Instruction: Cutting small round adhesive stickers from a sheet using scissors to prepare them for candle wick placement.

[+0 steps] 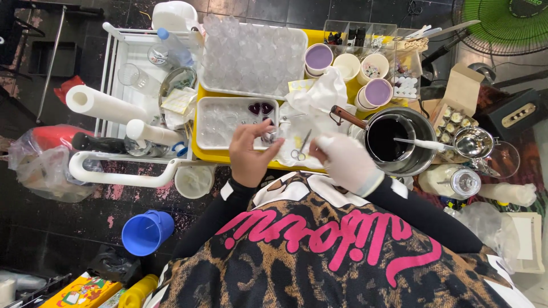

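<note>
The left hand (251,151) is bare and curled, its fingertips pinched on a small clear cup (268,137) at the near edge of a white tray (208,122); the right hand (342,159), in a pale glove, hovers loosely curled just beside it, and I cannot tell whether its grip holds anything; the work looks barely begun, since only two dark purple heart shapes (260,108) sit filled in the tray while the other moulds there look clear, and a large sheet of clear cups (251,54) behind is empty too; a metal pot (394,140) of dark liquid stands at the right with a white-handled spoon (425,144) laid across it; small scissors (299,149) lie on crumpled white paper (319,102) between the hands; purple-filled paper cups (377,91), a paper roll (103,104) and a blue bucket (145,231) crowd the yellow tabletop (214,155) and its surroundings.
</note>
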